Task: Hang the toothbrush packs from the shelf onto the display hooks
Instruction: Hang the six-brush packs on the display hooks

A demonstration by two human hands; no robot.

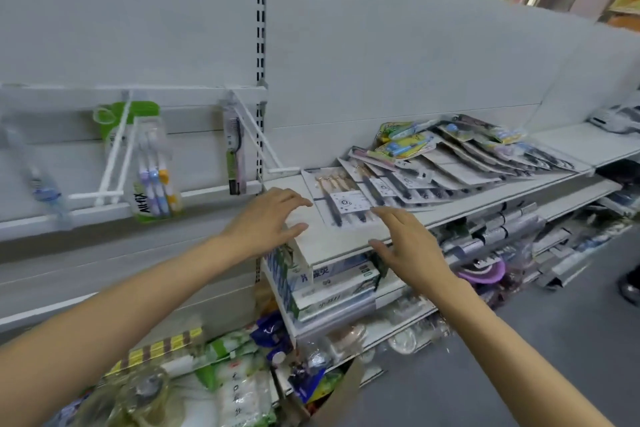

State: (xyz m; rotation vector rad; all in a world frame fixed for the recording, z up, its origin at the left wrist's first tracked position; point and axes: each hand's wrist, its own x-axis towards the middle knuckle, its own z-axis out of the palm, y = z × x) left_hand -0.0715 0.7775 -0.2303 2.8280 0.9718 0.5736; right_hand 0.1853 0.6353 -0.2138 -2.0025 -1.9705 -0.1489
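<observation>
Both hands hovered with fingers spread and holding nothing, the left hand [268, 218] just beside the nearest toothbrush pack [346, 199] and the right hand [407, 246] at the front edge of the shelf [332, 243]; the remaining packs [467, 156] lay fanned and overlapping further along it. The risk, as I judged it, was that lifting the nearest pack would drag its overlapping neighbour off the edge; the bare display hook [263, 142] stood well to the left, so a loose pinch might also drop it on the way.
</observation>
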